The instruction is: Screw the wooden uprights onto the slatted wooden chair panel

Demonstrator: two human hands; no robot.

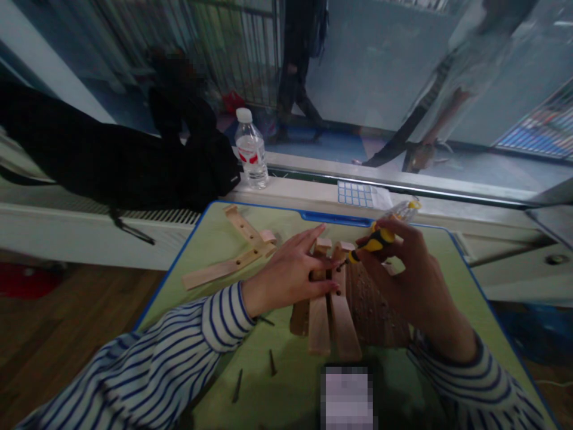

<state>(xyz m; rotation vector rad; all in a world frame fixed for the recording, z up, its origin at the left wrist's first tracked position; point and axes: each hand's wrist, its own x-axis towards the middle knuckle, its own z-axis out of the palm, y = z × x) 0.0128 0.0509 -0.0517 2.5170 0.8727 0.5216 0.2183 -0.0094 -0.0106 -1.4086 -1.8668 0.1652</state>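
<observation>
Striped sleeves [147, 364] are seen nearest the camera, entering from seven and five o'clock over a green tabletop [215, 239] edged in blue. At the far left, toward ten o'clock, a black bag [111, 161] is laid along the white window ledge [304, 191]. Next to the right, at eleven o'clock from the hands, two joined wooden slats [233, 257] with drilled holes are left lying on the tabletop, well apart from the work. Loose dark screws [272, 362] are scattered on the green surface below the left wrist, toward six o'clock. A clear water bottle [251, 152] with a white cap is stood on the ledge at twelve o'clock. The left hand [286, 275] is laid flat, fingers spread, pressing down on the upper ends of a bundle of wooden pieces [329, 316] at the centre of the tabletop; nothing is gripped, only pinned. Just to its right, the right hand [403, 269] is closed around a yellow-and-black screwdriver [373, 242], the tip of which is pointed leftward at the wood just beside the left fingertips; whether the tip is touching cannot be told. A brown wooden panel [376, 310] is seen under the right hand. On the ledge at one o'clock a gridded white card [358, 194] is laid. Beyond the glass, blurred legs of other people are visible.
</observation>
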